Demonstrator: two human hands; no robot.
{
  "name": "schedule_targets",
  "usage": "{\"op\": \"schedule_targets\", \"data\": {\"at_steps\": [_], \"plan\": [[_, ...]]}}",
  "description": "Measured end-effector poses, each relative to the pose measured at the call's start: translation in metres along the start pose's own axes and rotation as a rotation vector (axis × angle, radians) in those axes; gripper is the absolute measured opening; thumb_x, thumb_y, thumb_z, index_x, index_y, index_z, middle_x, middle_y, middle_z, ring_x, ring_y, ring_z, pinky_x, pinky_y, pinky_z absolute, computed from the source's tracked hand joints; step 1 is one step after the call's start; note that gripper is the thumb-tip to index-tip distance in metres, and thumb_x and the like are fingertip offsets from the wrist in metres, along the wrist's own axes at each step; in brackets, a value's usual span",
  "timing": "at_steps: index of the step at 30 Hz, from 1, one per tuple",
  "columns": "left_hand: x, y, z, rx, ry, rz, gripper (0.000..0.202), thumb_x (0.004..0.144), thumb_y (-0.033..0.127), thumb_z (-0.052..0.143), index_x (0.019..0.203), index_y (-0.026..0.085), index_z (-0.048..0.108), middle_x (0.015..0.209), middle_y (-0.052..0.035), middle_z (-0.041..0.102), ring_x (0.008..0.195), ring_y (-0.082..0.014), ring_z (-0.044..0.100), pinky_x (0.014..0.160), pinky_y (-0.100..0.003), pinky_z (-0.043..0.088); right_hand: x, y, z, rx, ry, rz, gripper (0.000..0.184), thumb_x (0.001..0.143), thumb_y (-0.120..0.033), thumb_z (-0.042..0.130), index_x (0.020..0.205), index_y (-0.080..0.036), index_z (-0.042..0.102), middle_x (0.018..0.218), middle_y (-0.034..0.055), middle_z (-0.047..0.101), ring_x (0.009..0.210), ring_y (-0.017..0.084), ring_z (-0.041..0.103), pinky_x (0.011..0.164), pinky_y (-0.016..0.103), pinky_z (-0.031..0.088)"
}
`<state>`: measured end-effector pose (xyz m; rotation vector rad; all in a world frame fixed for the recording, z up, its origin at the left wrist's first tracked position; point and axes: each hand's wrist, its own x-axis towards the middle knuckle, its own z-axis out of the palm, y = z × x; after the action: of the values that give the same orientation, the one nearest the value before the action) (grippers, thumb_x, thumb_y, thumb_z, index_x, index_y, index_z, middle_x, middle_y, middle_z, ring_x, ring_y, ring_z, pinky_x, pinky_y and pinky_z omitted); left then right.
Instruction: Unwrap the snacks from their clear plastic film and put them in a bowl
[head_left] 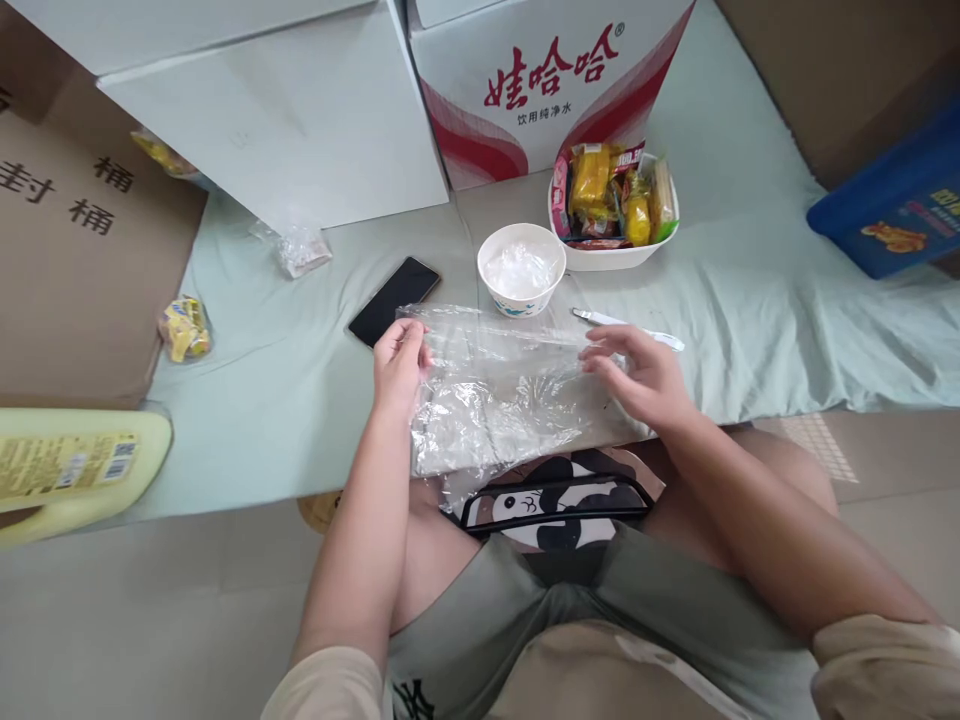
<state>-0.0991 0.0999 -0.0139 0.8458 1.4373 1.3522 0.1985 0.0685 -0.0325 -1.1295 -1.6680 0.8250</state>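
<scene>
A clear, crinkled plastic bag [487, 400] is spread over the front edge of the cloth-covered surface, its lower end hanging over my lap. My left hand [401, 365] pinches its upper left corner between thumb and fingers. At the upper right edge, my right hand [637, 375] holds the film loosely between thumb and curved fingertips. A white paper bowl [523, 300] with clear crumpled plastic inside stands just beyond the bag. Partly behind my right hand lies a white-handled utility knife [664, 340]. A black phone [394, 300] rests beside my left hand.
A white tub [615, 260] of wrapped snacks stands before a white-and-red carton [547, 90]. Another white box [277, 130] is at back left. A yellow wrapped packet [185, 330], a pale yellow jug [82, 465] and a blue package [892, 200] lie toward the sides.
</scene>
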Motion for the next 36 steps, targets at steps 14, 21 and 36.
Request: {"op": "schedule_targets", "data": {"at_steps": [14,21,36], "plan": [[-0.002,0.008,-0.013,-0.116,-0.186,-0.361,0.052,0.076,0.039,0.082,0.117,0.022,0.057,0.092,-0.0040,0.075,0.073,-0.0166,0.074,0.061,-0.024,0.057,0.007,0.005,0.006,0.432,0.077,0.523,0.056,0.092,-0.038,0.064,0.142,-0.031,0.042,0.079,-0.0015,0.067,0.047,0.011,0.053,0.042,0.026,0.039],[-0.007,0.001,-0.026,0.175,-0.211,-0.187,0.084,0.075,0.025,0.083,0.148,0.025,0.042,0.082,-0.0026,0.074,0.058,-0.0132,0.069,0.054,-0.021,0.054,0.012,0.003,-0.001,0.462,0.127,0.506,0.085,0.086,-0.042,0.072,0.155,-0.036,0.023,0.103,0.0033,0.075,0.077,0.018,0.073,0.067,0.032,0.058],[-0.005,-0.006,-0.049,0.234,-0.294,0.215,0.061,0.062,0.036,0.090,0.118,0.020,0.069,0.116,-0.0117,0.076,0.096,-0.0224,0.076,0.080,-0.033,0.063,0.006,0.010,-0.005,0.165,-0.102,0.213,0.061,0.079,-0.031,0.073,0.137,-0.031,0.056,0.124,0.0072,0.064,0.100,0.020,0.067,0.079,0.034,0.058]]}}
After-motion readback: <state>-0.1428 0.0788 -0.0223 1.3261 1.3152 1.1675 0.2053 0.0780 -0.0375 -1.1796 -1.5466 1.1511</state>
